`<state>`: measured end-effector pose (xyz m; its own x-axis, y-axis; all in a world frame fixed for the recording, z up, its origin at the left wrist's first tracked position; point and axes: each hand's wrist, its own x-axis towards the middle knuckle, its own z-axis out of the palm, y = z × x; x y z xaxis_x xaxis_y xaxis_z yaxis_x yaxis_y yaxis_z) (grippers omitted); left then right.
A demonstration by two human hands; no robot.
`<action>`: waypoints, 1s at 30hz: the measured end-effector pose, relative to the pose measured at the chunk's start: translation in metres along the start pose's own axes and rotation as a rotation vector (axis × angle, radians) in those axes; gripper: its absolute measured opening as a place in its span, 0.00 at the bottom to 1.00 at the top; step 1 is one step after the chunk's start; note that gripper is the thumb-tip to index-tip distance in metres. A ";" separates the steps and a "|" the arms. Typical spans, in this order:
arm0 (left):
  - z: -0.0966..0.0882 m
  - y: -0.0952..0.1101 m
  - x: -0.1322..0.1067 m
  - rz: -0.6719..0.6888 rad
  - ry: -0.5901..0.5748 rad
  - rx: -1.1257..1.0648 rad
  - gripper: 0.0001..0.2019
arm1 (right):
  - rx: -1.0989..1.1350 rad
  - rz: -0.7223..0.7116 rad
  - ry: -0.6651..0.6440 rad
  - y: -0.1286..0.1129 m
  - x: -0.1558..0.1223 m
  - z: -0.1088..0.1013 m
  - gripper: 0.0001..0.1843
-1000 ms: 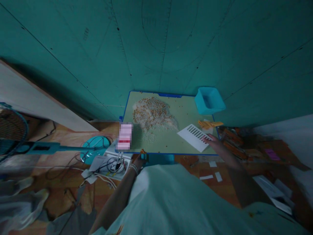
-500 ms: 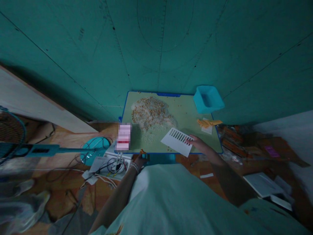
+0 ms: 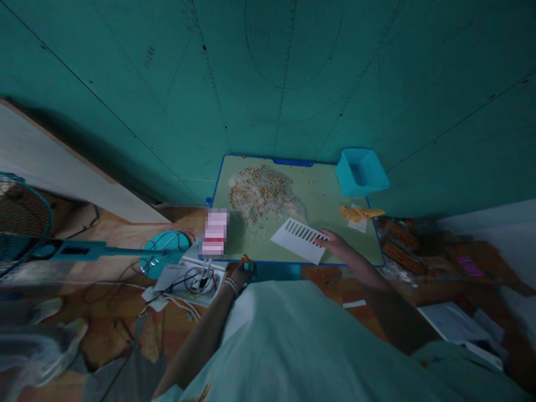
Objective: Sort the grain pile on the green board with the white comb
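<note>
Head camera view, looking down past a pale green garment at a small table (image 3: 322, 198) with a green top and blue edging. The right hand (image 3: 330, 241) pinches the right end of a white card (image 3: 295, 247) with a row of slots cut along its far side; the card slants away to that hand's left, above or on the near part of the tabletop. The left hand (image 3: 239, 277) is low at the near edge, beside a blue container (image 3: 278, 272) partly hidden below the table; its fingers are too dark to tell whether they grip it. Ahead of and between both hands lies a spread heap of pale grains and orange-brown kernels (image 3: 263, 192). Farther ahead and right of the right hand sits a blue basin (image 3: 345, 180); nearer that hand, a crumpled yellow-orange item (image 3: 358, 213) lies partly over white paper (image 3: 359, 226). Ahead-left of the left hand stands a pixelated pink object (image 3: 215, 231).
</note>
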<state>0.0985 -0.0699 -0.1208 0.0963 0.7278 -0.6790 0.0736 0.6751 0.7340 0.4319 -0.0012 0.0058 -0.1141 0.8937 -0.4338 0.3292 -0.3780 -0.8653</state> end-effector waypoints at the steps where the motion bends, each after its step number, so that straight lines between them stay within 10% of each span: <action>1: 0.000 0.000 -0.001 -0.022 0.019 -0.004 0.24 | -0.004 -0.022 0.055 -0.003 0.003 -0.004 0.15; 8: 0.001 0.000 -0.002 -0.092 0.104 -0.080 0.24 | -0.076 -0.102 0.290 -0.017 0.018 -0.015 0.15; 30: 0.001 0.005 -0.008 -0.090 0.077 0.004 0.30 | -0.127 -0.153 0.294 -0.014 0.017 -0.006 0.17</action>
<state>0.0990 -0.0726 -0.1114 0.0129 0.6714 -0.7410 0.0828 0.7378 0.6699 0.4306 0.0207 0.0115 0.0972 0.9760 -0.1947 0.4454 -0.2176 -0.8685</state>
